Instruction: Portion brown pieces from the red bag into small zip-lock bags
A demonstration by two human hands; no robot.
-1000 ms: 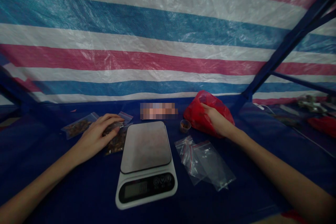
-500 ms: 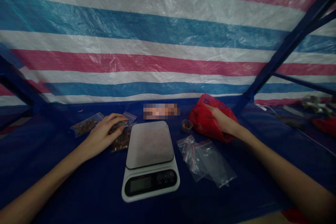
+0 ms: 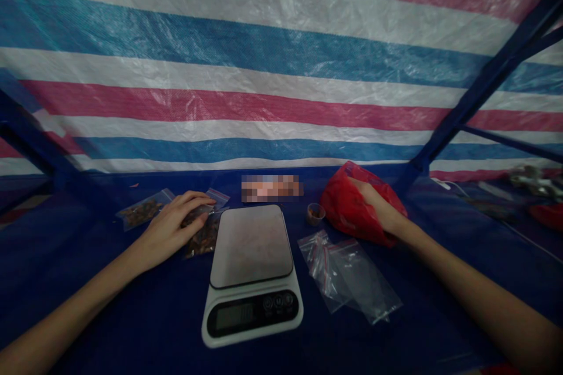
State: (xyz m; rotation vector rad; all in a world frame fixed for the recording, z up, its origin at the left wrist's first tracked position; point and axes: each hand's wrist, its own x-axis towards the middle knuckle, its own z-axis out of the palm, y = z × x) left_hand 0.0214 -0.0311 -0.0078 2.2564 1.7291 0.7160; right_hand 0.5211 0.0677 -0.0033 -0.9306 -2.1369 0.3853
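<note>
A white kitchen scale [image 3: 252, 272] with a grey platform stands on the blue tabletop in front of me. My left hand [image 3: 169, 228] lies flat, fingers stretched, on a small zip bag of brown pieces [image 3: 201, 235] just left of the scale. A second filled zip bag [image 3: 139, 211] lies further left. My right hand [image 3: 379, 206] reaches into a red plastic bag [image 3: 352, 211] at the right rear; its fingers are hidden inside. A small brown cup [image 3: 315, 213] sits beside the red bag. Empty clear zip bags [image 3: 347, 275] lie right of the scale.
A striped red, white and blue tarp [image 3: 264, 70] hangs close behind the table. Blue frame bars [image 3: 466, 105] slant at the right and left. Metal parts [image 3: 532, 179] and a red thing lie at the far right. A blurred patch sits behind the scale.
Both hands stay where they were, left on the filled bag, right in the red bag. Only my view has shifted slightly.
</note>
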